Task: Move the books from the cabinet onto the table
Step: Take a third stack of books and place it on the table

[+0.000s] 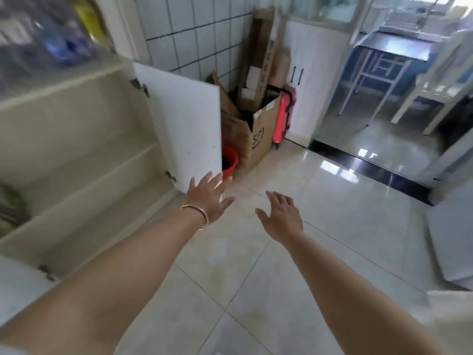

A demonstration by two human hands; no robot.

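Both arms reach forward over the tiled floor with nothing in either grip: the left hand, a bangle on its wrist, has its fingers spread and straight, and the right hand is likewise flat and empty. The cabinet stands on the left with its white door swung wide open; the left fingertips lie just beside the door's lower near corner, though I cannot tell if they touch it. The shelves that show look bare. Something dark and yellowish sits at the far left edge of the lower shelf, too blurred to call a book, so the books' whereabouts cannot be told from here.

This looks like a step between carries, or near the end of the job. The next move calls for turning back toward the cabinet opening to check that left corner.

The open door juts into the walking path, with a red bucket and a cardboard box right behind it. The floor to the right is open, leading past a dark threshold toward a metal tabletop far right.
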